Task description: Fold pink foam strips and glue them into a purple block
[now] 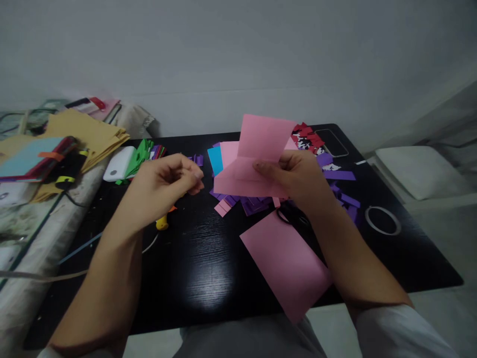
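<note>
Above the table [167,293], the right hand [298,171] pinches a creased sheet [264,136], the left hand [167,181] nothing; another sheet [286,263] lies unfolded.

Apparently a home craft corner (plain wall [208,54]): black table [175,293], pink paper [264,136], purple strips [341,175].

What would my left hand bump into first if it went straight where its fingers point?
Probably the creased pink paper in your right hand: your left hand points toward its edge. Depth is unclear, so it might miss.
</note>
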Action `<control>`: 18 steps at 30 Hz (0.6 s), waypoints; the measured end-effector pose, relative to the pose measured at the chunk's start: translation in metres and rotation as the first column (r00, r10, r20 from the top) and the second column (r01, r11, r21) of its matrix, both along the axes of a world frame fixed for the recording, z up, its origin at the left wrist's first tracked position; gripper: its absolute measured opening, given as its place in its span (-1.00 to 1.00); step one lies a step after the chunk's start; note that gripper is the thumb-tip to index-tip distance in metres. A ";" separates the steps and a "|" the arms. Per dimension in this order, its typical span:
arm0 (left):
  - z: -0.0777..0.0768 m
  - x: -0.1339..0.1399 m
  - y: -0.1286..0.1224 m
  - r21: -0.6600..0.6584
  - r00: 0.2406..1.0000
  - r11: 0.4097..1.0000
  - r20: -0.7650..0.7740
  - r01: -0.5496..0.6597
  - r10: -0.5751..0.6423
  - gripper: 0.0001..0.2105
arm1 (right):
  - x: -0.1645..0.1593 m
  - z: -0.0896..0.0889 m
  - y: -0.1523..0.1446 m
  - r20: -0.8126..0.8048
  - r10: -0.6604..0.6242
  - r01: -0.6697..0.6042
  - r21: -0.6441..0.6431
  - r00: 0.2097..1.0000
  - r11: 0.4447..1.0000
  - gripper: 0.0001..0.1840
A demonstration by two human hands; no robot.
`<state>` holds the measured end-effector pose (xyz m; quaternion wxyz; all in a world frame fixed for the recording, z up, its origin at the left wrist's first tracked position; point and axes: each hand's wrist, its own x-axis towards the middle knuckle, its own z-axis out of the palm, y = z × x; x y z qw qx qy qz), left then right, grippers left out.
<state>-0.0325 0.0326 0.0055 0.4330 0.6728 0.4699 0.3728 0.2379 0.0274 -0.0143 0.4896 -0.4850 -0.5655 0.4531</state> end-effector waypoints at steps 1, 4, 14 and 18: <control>0.000 0.004 -0.001 0.010 1.000 1.000 0.023 -0.014 0.013 -0.95 | -0.002 0.000 -0.001 0.012 0.012 -0.013 0.008 1.000 1.000 -0.57; -0.003 0.020 -0.003 0.033 0.995 0.998 0.087 -0.047 0.044 -0.93 | -0.008 -0.001 -0.005 0.027 0.052 -0.053 0.024 0.998 0.998 -0.59; -0.015 0.032 -0.007 0.124 0.995 0.988 0.043 -0.092 0.087 -0.93 | -0.023 -0.007 -0.011 0.002 0.087 -0.087 0.023 0.996 0.996 -0.66; -0.015 0.032 -0.008 0.149 0.996 0.985 0.030 -0.089 0.086 -0.93 | -0.025 -0.006 -0.013 0.020 0.073 -0.074 0.049 0.997 0.996 -0.64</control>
